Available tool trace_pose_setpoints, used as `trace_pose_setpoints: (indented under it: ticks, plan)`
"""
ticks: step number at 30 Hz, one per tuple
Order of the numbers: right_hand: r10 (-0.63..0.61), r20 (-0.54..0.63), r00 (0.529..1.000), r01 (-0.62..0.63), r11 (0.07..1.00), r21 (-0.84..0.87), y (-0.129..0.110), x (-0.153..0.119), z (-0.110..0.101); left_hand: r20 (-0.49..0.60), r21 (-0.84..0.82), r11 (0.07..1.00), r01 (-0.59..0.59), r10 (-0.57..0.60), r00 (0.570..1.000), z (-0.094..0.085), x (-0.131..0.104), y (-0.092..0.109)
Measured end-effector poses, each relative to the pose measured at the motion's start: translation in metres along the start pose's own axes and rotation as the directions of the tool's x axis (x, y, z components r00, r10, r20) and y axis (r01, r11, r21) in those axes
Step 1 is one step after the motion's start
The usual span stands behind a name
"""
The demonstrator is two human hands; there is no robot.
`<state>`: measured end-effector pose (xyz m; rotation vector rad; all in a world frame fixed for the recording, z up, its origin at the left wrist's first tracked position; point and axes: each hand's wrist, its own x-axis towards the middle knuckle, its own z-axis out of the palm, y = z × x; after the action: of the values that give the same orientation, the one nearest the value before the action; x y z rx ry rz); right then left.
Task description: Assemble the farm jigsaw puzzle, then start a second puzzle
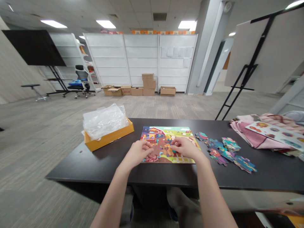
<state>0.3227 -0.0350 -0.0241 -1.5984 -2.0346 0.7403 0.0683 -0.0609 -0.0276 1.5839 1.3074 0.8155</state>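
Note:
A colourful jigsaw puzzle with a farm scene (185,158) lies on the black table, showing a red barn and green fields. Over its lower left part rests my left hand (138,153), fingers loosely bent and apart, with no held piece visible. My right hand (186,148) is at the puzzle's right half, thumb and fingertips drawn together low over the picture; whatever they pinch is too small to make out. To the right of that hand lie stacks of loose puzzle pieces (229,153) in blue, teal and red.
On the table's left stands a yellow box (111,136) holding clear plastic wrapping (105,120). Pink cloth (244,134) and a printed sheet (277,134) lie at the right. The black table's (99,164) front edge runs near my forearms. Cardboard boxes (149,85) stand by the far shelves.

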Motion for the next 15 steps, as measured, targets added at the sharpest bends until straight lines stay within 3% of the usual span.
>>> trace_pose_setpoints:
  ticks: [4, 15]
  plan:
    - [-0.012, 0.004, 1.0, 0.012, 0.998, -0.062, 0.0014, 0.0003, -0.002, 0.001, 0.019, 1.0, 0.0, 0.0, 1.0, 0.0014, 0.0, 0.0009]
    - [-0.023, 0.065, 0.998, 0.025, 0.999, -0.033, 0.0003, -0.0009, -0.001, -0.128, 0.409, 0.912, -0.022, 0.081, 0.988, 0.0041, 0.0031, -0.0056]
